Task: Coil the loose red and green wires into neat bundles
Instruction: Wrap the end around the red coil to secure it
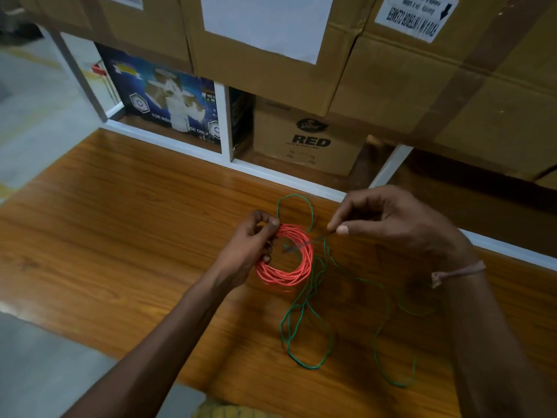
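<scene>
While the red wire [284, 257] sits wound into a ring at the middle of the wooden table [120, 224], it is not yet secured.

Left hand [251, 245]: fingers curled round the left side of the red coil, thumb pinching its upper edge, holding the turns together.

Right hand [388, 221]: thumb and forefinger pinch a thin dark strand that runs down-left onto the coil; whether this is a tie or a wire end cannot be told through the blur.

Green wire [304, 321]: loose, uncoiled, sprawled in slack loops to the right of and nearer than the red coil, one loop arching just beyond it. Several strands pass under or against the coil's right edge.

Cardboard boxes [307, 137]: stacked at the far side, behind a white frame.

Risks, judged: if the left grip eases before the strand is cinched, the springy turns would fan out. Pulling the strand tight could trap green wire in the red bundle, since the two touch. Dragging either could knot the green loops.
</scene>
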